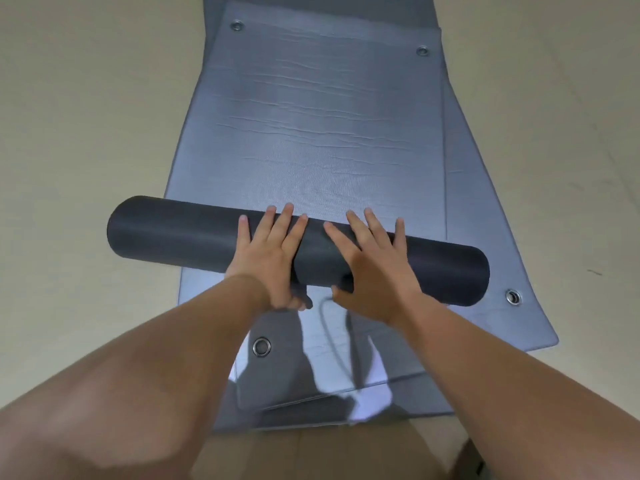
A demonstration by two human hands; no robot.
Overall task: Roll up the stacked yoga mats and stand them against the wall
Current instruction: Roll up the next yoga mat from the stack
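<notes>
Rolled yoga mat (pixel 180 230), lying crosswise on the stacked mats (pixel 329 116) on the floor (pixel 86 116), is gripped by the left hand (pixel 270 258) and right hand (pixel 374 268), fingers over, thumbs tucked under; even pressure is advised so both ends wind flush

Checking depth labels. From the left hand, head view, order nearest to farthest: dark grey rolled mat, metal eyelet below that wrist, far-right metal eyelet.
1. dark grey rolled mat, gripped by the left hand.
2. metal eyelet, just below the wrist.
3. far-right metal eyelet, at the top corner.
</notes>
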